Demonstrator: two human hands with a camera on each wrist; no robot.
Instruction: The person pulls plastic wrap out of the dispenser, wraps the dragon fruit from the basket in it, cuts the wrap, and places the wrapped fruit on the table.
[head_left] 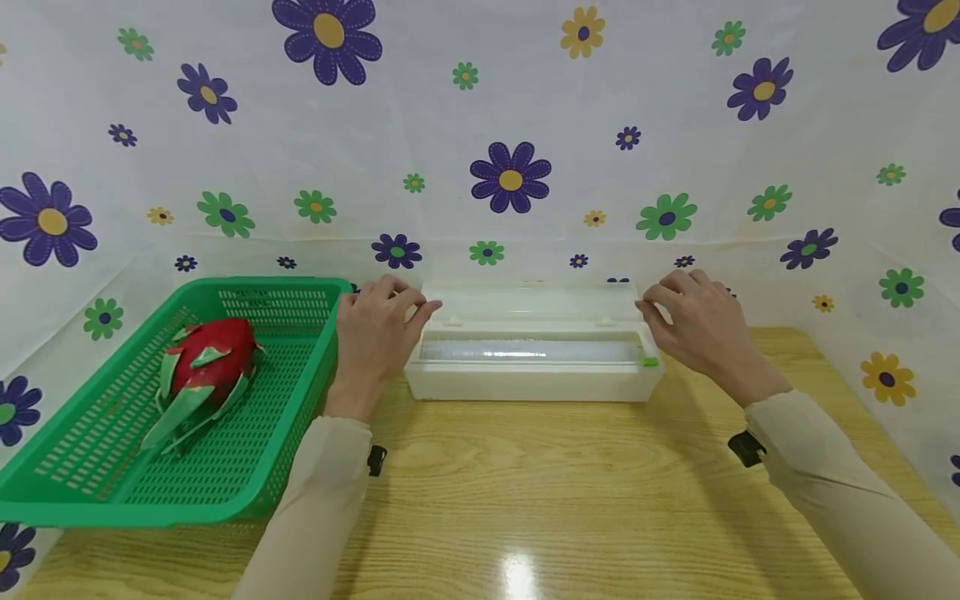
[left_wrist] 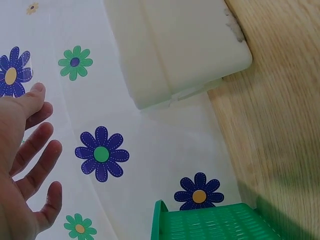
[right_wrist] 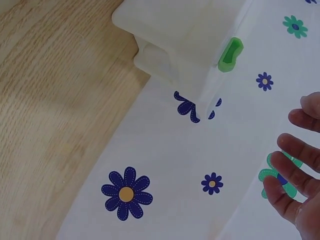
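A white cling film dispenser box (head_left: 532,387) lies on the table with its lid (head_left: 532,300) raised at the back. Inside it is a shiny roll of cling film (head_left: 495,351), and a green cutter slider (head_left: 649,362) sits at the right end. My left hand (head_left: 378,342) is by the box's left end, thumb and forefinger pinched together. At the other end my right hand (head_left: 693,325) pinches likewise. Both seem to hold the edge of the clear film, which is barely visible between them. In the wrist views the remaining fingers (right_wrist: 285,177) are loosely bent.
To the left stands a green plastic basket (head_left: 258,492) with a red dragon fruit (head_left: 213,358) in it. Wooden tabletop (head_left: 540,483) extends in front of the box. A white flower-patterned sheet (head_left: 435,125) hangs behind and along the sides.
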